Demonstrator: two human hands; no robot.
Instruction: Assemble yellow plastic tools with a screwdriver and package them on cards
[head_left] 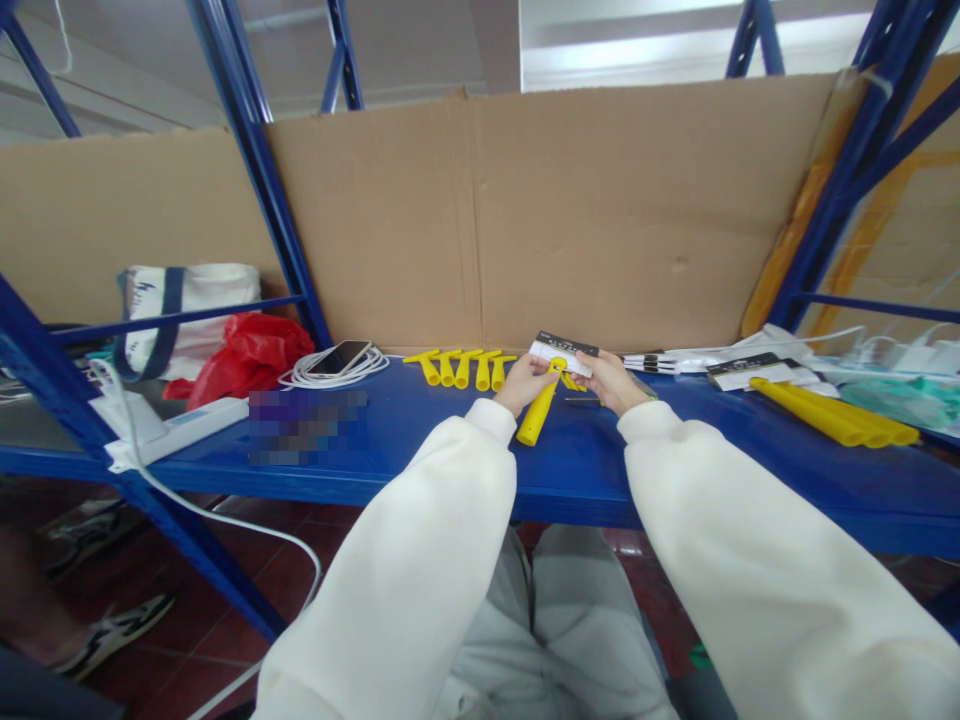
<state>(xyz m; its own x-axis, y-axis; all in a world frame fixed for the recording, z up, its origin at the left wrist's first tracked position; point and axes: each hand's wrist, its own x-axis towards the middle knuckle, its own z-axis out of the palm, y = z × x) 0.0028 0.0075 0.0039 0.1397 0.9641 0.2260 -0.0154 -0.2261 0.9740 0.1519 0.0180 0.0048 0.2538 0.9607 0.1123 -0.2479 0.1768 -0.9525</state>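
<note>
Card [564,350] is pinched by left hand [523,382] and right hand [609,382], likely to steady it at yellow tube [533,419], slanted toward front edge of shelf [409,435].

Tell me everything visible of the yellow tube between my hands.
The smooth, yellow, plastic-looking tube is narrow at the top and widens to a rounded end, slanting toward you. Its top overlaps the lower edge of a white, black-banded rectangular card. The left hand appears to pinch that top; the right hand holds the card. Contact with the blue metal shelf is unclear.
</note>
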